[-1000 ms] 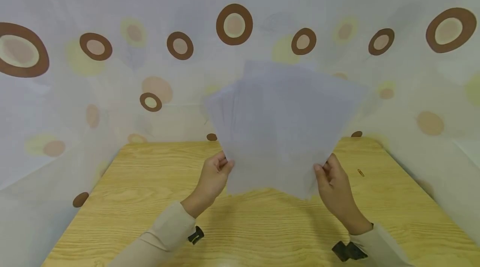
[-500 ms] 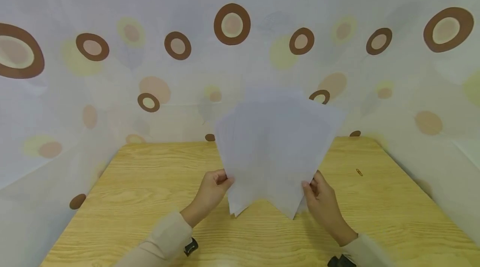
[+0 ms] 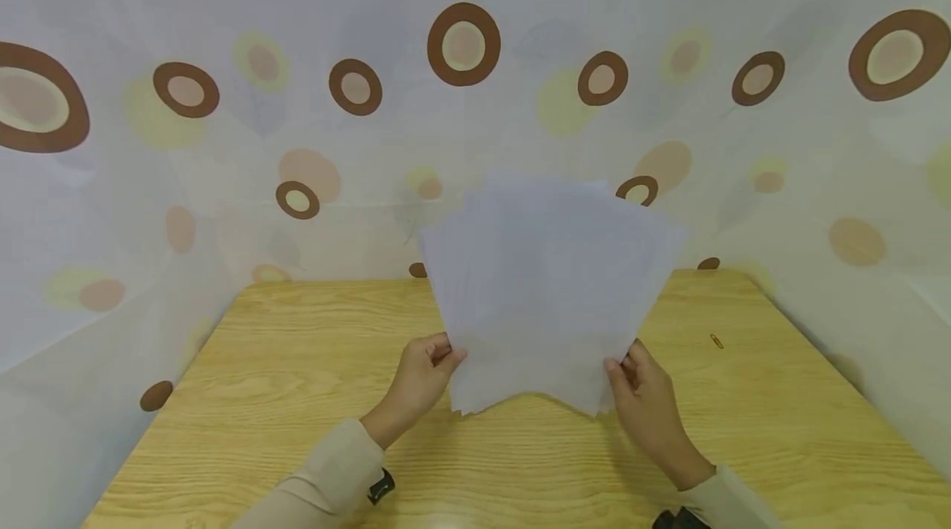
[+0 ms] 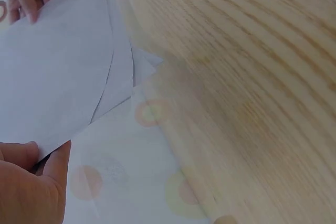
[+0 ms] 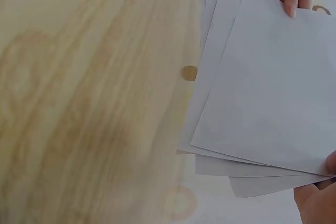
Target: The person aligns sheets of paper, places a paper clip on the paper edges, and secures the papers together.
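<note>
A sheaf of plain white paper sheets (image 3: 542, 290) is held up above the table, its top edges fanned out unevenly. My left hand (image 3: 418, 380) pinches the left edge between thumb and fingers. On the opposite edge, my right hand (image 3: 652, 405) grips the sheets the same way, thumb in front. In the left wrist view several overlapping sheets (image 4: 58, 66) show uneven edges near the left thumb. The right wrist view has the sheets (image 5: 278, 82) staggered, with the right fingers (image 5: 317, 205) partly cut off by the frame.
An orange paper clip (image 3: 716, 342) lies on the wooden table (image 3: 297, 364) to the right of the sheets. A pale curtain with brown rings (image 3: 342, 149) closes off the back and both sides of the table.
Both hands have lowered the paper sheets from one second ago, the right hand moving slightly inward. Since half a second ago the lower edge has flattened and risen a little.
</note>
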### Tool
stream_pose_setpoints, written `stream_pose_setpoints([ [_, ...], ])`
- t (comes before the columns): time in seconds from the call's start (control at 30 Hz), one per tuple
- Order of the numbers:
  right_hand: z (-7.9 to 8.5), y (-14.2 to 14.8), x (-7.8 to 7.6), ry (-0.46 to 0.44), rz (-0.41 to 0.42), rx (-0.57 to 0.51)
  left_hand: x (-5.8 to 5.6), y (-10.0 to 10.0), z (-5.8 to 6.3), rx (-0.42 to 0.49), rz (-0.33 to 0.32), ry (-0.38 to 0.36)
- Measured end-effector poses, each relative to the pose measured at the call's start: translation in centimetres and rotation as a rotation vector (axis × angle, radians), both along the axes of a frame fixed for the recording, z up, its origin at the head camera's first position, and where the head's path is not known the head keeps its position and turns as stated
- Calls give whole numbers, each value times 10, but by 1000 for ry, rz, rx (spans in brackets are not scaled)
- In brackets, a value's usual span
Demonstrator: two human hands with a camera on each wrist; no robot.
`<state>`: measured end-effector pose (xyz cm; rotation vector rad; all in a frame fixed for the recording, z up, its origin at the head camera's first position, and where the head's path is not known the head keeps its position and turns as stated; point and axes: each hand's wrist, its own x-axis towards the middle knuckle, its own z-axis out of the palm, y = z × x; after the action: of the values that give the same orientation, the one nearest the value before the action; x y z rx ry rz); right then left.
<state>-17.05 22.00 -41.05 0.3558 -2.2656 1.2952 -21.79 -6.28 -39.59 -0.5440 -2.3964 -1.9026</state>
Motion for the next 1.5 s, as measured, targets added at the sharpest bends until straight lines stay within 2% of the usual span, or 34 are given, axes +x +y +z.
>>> stream_pose_setpoints([
  [0.23,10,-1,1,81,35,-47,-2,-4,10,15,-13,57],
  [0.43,13,-1,3,116,64,-74,-2,-8,17,17,-23,69],
  [0.77,6,-1,4,58,81,-142,-3,-14,2,-48,-127,12],
  [1.03,7,-3,2,65,68,-104,-5,-10,0,-41,-100,50],
  [1.2,10,-4,1,79,49,-91,-6,-10,3,-25,-91,35],
  [1.5,23,-5,3,111,55,-103,-6,-11,12,-16,-86,75],
])
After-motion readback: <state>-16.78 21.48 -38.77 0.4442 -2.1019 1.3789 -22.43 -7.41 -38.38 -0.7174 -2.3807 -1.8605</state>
